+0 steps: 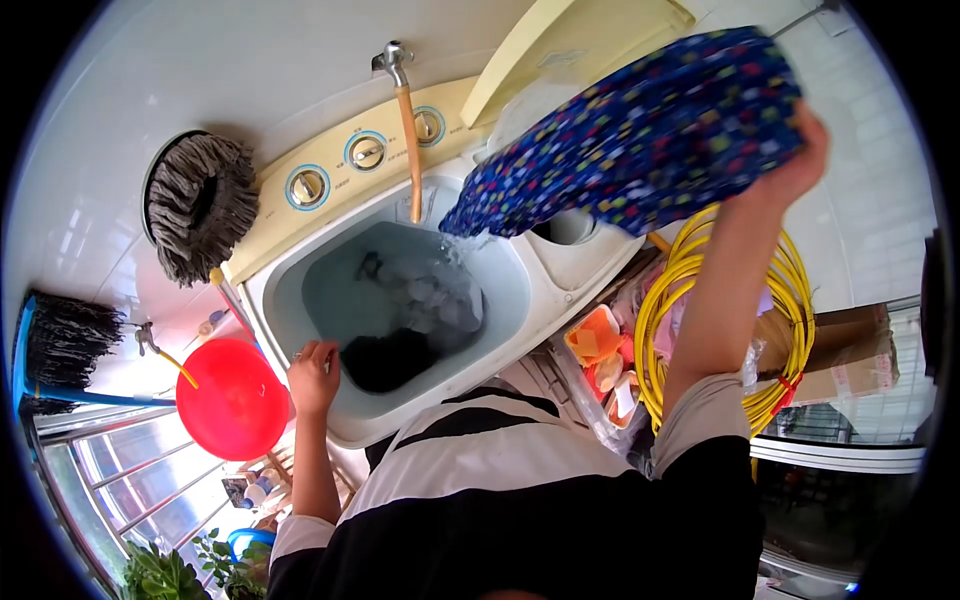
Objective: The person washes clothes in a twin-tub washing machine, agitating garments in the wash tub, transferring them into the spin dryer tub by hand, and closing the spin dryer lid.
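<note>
My right hand (800, 165) is raised at the upper right, its fingers closed on a dark blue cloth (650, 130) with small coloured squares. The cloth stretches left over the washing machine, and its lower end hangs at the wash tub's edge, with water splashing beneath. My left hand (314, 376) is at the near left rim of the wash tub (510, 285), its fingers loosely bent and nothing visible in them. Cloudy water fills the tub. In it lie a black garment (390, 358) and a pale, greyish cloth (440, 295).
A tap (394, 60) with an orange hose (410, 150) hangs over the tub, before the dial panel (330, 160). A raised lid (550, 50) stands behind. Left are a mop (205, 205) and red basin (230, 400); right, a coiled yellow hose (800, 330) and cardboard box (850, 355).
</note>
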Demonstrator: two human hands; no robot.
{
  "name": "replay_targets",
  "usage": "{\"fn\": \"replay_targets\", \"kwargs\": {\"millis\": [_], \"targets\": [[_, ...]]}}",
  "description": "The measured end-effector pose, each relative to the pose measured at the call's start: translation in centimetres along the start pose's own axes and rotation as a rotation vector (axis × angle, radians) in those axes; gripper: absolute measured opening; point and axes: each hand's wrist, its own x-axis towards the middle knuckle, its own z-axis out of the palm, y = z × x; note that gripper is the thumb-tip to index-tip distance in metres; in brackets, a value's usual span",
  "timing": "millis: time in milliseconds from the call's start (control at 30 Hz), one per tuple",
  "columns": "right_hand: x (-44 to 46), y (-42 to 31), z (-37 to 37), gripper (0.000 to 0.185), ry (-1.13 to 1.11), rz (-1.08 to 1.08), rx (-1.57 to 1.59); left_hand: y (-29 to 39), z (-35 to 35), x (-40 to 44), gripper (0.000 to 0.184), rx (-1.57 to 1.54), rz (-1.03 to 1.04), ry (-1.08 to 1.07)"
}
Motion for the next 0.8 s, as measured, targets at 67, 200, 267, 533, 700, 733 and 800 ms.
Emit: {"fn": "replay_targets", "kwargs": {"millis": [67,200,267,533,700,733,800], "targets": [[3.4,-2.4,0.0,0.026,-0.086,-0.169,-0.038,-0.1,0.1,0.0,0.007,0.016,0.007,0.012],[8.7,-4.9,-1.8,0.022,-0.204,-0.095,-0.039,0.0,0.3,0.0,0.008,0.056,0.002,-0.004],[9.6,-3.2,-3.4,0.019,-0.254,-0.046,0.010,0.4,0.2,0.1,0.008,0.053,0.013,0.005],[9.8,9.7,-14.4,0.016,-0.249,0.613,-0.322,0.9,0.5,0.5,0.008,0.105,0.000,0.003],[8.7,22.1,-25.7,0.032,-0.509,0.685,-1.216,0.4,1.1,0.2,0.008,0.178,-0.003,-0.029],[7.7,22.9,-26.3,0.040,-0.521,0.694,-1.361,0.4,1.2,0.3,0.008,0.203,-0.008,-0.033],[7.1,23.8,-26.6,0.044,-0.557,0.613,-1.410,0.6,1.3,0.5,0.009,0.225,-0.008,-0.030]]}}
